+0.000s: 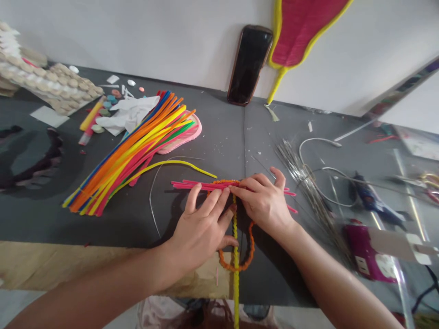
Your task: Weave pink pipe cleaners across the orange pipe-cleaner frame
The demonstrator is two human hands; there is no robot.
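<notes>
Several pink pipe cleaners (181, 185) lie crosswise on the dark tabletop, under the fingertips of both hands. My left hand (204, 224) presses them down from the left, its thumb beside a twisted yellow stem (236, 288). From the right, my right hand (267, 201) pinches the same pink bundle near its middle, little finger raised. A loop of twisted orange pipe cleaner (252, 242) hangs below the bundle and crosses the yellow stem, which runs down past the table's front edge. How the pink pieces meet the orange loop is partly hidden by my fingers.
Left of my hands lies a bundle of coloured pipe cleaners (130, 155), with one loose yellow pipe cleaner (174, 162). Thin metal wires (302, 178), a blue glue gun (372, 198) and scissors (427, 180) lie to the right. A phone (249, 66) leans against the wall.
</notes>
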